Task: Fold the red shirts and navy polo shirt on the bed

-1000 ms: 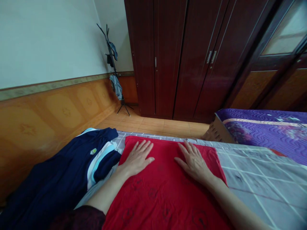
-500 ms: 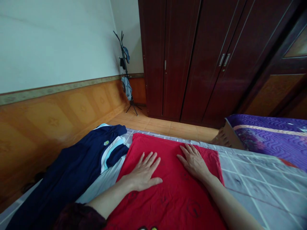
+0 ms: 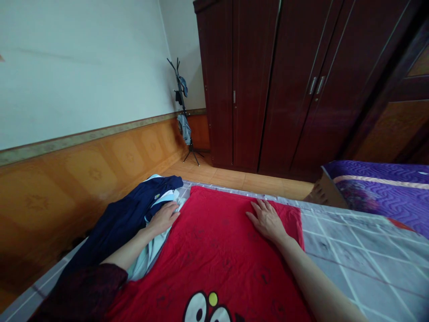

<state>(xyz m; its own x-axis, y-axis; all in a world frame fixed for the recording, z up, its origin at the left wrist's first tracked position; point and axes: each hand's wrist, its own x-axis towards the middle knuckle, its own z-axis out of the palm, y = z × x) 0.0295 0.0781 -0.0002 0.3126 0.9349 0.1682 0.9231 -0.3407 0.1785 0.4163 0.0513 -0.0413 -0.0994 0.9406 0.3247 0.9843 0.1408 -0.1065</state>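
A red T-shirt (image 3: 214, 237) lies spread over the bed, with a cartoon print of big white eyes and a yellow dot near the bottom of the view. My right hand (image 3: 267, 221) rests flat on its upper right part, fingers stretched out. Beside the shirt's left edge is my left hand (image 3: 163, 218), fingers extended, over the navy garment (image 3: 117, 223) and pale cloth there. That navy garment has light blue and white trim and lies along the left side. Neither hand grips any cloth.
A grey checked sheet (image 3: 351, 250) covers the bed. Past its far edge are a tiled floor (image 3: 231, 175) and a dark red wardrobe (image 3: 254, 89). A coat stand (image 3: 183, 107) is in the corner. At right lies a purple quilted cover (image 3: 385, 188).
My left hand has moved left off the red T-shirt to the navy garment's side. My right hand stays on the shirt. The view has shifted, showing more of the print.
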